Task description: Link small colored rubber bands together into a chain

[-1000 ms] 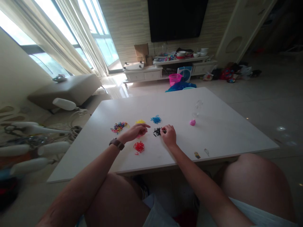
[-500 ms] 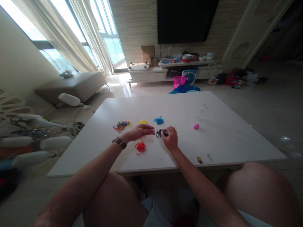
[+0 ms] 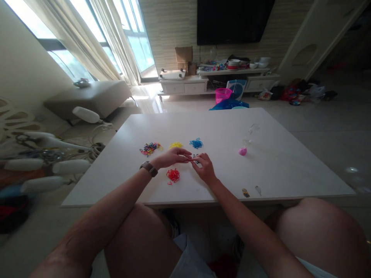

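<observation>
Over the white table my left hand (image 3: 173, 156), with a dark watch on its wrist, has its fingers drawn together at the tips. My right hand (image 3: 205, 167) pinches right beside them. A thin red strip, apparently a red rubber band (image 3: 191, 159), runs between the two sets of fingertips. Beneath my right fingers lies a pile of black rubber bands (image 3: 196, 155), partly covered. Close to my left hand are red rubber bands (image 3: 173, 175), yellow rubber bands (image 3: 175, 145) and a mixed-colour pile (image 3: 150, 148). Blue rubber bands (image 3: 196, 143) lie farther back.
To the right on the table (image 3: 226, 123) are a pink lump-like item (image 3: 242, 151) and clear plastic pieces (image 3: 255, 127). A small yellow character charm (image 3: 245, 192) and a pale small tool (image 3: 258, 190) lie near the front edge. White lamp-like parts (image 3: 72, 166) stand left.
My right hand has come up from the black pile to my left fingertips and now pinches there. My left hand stays nearly in place, its fingers more bent. The whole view has shifted slightly.
</observation>
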The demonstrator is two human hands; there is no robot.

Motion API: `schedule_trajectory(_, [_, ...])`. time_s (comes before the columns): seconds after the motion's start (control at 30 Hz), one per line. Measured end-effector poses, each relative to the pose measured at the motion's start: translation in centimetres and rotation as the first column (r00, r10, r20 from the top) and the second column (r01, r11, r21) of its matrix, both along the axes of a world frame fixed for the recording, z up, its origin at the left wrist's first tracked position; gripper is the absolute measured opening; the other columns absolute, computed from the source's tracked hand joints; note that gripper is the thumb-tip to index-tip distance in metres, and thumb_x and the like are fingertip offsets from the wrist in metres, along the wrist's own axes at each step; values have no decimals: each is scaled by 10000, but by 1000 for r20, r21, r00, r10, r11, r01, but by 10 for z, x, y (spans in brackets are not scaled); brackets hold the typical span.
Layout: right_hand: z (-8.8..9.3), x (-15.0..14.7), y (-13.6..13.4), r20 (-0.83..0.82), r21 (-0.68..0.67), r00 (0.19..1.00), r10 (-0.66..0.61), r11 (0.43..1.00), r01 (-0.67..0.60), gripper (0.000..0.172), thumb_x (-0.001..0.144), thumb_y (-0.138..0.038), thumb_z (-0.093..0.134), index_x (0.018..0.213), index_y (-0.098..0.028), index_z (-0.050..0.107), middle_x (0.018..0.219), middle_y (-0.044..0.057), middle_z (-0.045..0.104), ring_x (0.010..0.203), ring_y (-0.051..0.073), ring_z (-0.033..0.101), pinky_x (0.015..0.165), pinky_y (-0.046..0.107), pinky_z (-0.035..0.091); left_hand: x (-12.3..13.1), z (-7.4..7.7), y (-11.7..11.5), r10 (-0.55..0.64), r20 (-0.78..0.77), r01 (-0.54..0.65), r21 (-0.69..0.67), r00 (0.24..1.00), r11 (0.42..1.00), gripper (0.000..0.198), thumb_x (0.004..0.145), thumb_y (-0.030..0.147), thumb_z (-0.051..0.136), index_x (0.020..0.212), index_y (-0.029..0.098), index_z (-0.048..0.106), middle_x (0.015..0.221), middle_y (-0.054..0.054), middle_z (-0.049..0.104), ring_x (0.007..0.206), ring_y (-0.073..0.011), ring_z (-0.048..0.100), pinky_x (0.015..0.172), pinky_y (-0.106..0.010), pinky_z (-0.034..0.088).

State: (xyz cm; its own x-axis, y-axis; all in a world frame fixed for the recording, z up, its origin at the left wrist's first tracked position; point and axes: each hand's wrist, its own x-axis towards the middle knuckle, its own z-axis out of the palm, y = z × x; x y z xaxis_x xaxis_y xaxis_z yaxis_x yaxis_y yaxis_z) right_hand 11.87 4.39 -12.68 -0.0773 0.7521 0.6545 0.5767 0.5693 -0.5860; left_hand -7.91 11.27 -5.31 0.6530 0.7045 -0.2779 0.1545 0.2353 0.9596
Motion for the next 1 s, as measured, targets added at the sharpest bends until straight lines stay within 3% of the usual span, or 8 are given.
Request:
schedule_trajectory(0.37, [0,0,0,-13,-18,1000,4,1000,-4,30,923,-264,653,923,-250,680,888,38,625,913,221,585,861,376,488,-9,7,7,-74,-187,102,144,979,984,518,673,263,879,1134,108,700,993,-157,781,934,-240,742,815,-331,575])
schedule_trajectory(0.67, [-3,1,1,-14,-56,1000,-11,998,10,54,915,-278,637,871,-249,646,893,38,603,918,221,582,881,377,487,-58,16,24,-150,-472,211,79,869,974,467,546,123,838,997,158,721,800,-54,786,756,-211,747,668,-269,562])
schedule_trajectory(1.0, [-2,1,2,-9,-64,1000,-15,998,15,74,905,-256,630,832,-248,627,885,37,600,909,218,580,869,373,484,-54,8,15,-197,-541,223,-18,817,975,456,532,134,844,970,154,721,743,-52,774,684,-202,734,642,-273,569])
